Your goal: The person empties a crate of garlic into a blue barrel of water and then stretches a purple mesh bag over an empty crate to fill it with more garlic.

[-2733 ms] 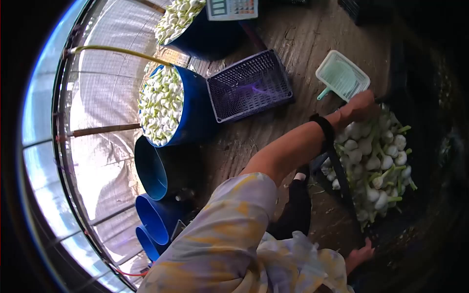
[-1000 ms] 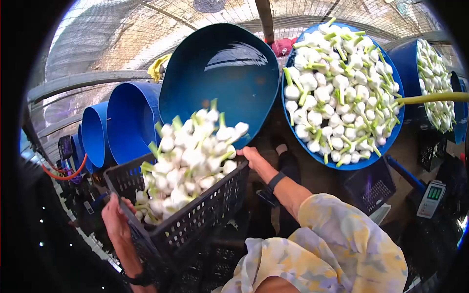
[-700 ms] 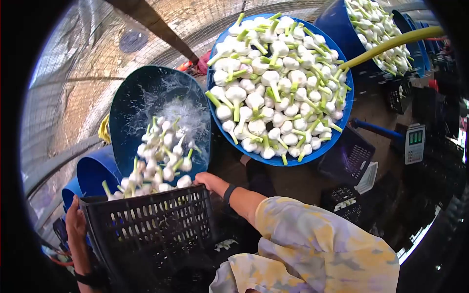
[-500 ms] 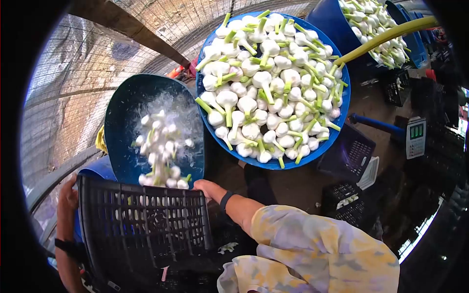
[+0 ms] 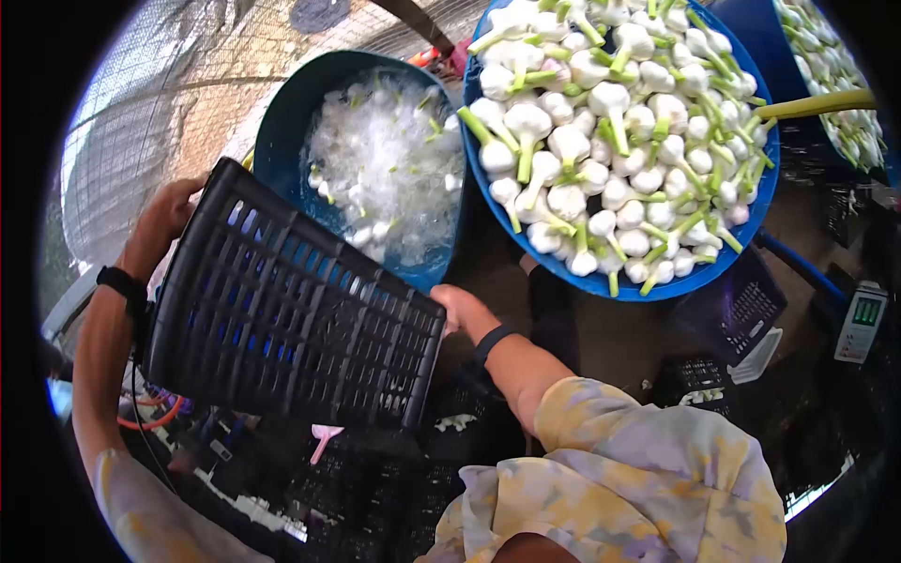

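Both my hands hold a black plastic crate (image 5: 291,310) tipped bottom-up over a blue barrel (image 5: 282,141). My left hand (image 5: 169,211) grips its far left corner and my right hand (image 5: 460,310) grips its right corner. White garlic bulbs with green stems (image 5: 385,164) lie in churned, foamy water inside that barrel. The crate's inside is hidden from me.
A second blue barrel (image 5: 751,216) heaped with garlic bulbs stands to the right, a yellow-green hose (image 5: 817,103) across it. A third filled barrel sits at the far right. Dark crates, a pale scoop (image 5: 755,357) and a weighing scale (image 5: 862,324) lie on the floor.
I lifted the full crate from the floor, tipped it over the blue barrel, and the bulbs poured into the water. The crate is now turned further over.
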